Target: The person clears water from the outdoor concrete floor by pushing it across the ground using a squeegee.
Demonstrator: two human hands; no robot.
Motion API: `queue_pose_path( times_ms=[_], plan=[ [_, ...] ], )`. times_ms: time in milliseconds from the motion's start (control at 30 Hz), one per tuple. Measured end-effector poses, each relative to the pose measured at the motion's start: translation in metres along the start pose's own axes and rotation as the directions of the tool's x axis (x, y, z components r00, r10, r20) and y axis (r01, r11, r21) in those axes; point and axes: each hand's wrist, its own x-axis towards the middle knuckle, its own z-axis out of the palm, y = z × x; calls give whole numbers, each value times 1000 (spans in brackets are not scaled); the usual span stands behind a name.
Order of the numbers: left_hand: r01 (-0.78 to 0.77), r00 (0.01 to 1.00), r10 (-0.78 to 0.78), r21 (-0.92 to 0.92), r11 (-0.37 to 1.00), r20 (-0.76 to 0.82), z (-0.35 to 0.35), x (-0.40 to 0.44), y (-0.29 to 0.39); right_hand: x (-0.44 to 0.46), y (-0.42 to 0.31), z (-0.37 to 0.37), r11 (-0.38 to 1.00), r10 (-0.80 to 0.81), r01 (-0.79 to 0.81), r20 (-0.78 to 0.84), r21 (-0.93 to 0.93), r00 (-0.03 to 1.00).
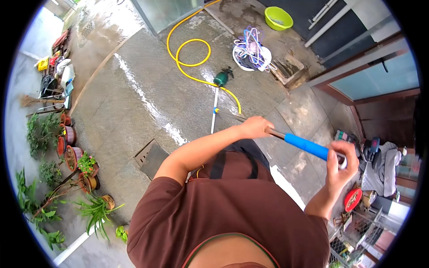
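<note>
A long-handled floor squeegee (pixel 308 146) crosses in front of me, with a metal pole and a blue grip. Its narrow white head (pixel 214 119) rests on the wet paving, joined to the pole by a small blue and yellow connector. My left hand (pixel 257 127) is closed round the metal pole, partway along it. Farther back, my right hand (pixel 342 163) holds the end of the blue grip, thumb on the near side. Just beyond the white head stands a dark green spray bottle (pixel 221 78), close to a yellow hose (pixel 192 75).
A white basket (pixel 244 68) heaped with hangers and a lime-green basin (pixel 279 20) are at the far right. Potted plants (pixel 73 157) line the left wall. A drain cover (pixel 152 158) lies left of me. Household items and a wire rack (pixel 357 230) crowd the right.
</note>
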Motion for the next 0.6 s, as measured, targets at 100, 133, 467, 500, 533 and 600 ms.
queue_pose_path(
  times_ms=[100,133,467,500,533,600],
  plan=[
    [4,1000,-5,26,1000,22,-13,-10,7,0,2,3,996,-5,11,-67,83,998],
    [22,1000,-23,49,999,15,-23,-12,6,4,3,5,996,-21,28,-81,82,996],
    [190,944,-121,206,960,-306,-163,-29,-66,109,26,119,893,38,-76,95,444,995],
    [206,932,-133,191,960,-336,-180,-33,-75,126,26,137,865,23,-87,133,495,991],
    [220,920,-142,180,959,-366,-200,-36,-84,144,24,157,833,5,-97,168,545,986],
    [257,901,-140,243,935,-411,-236,-44,-111,182,18,197,792,-73,-78,221,606,973]
  ],
)
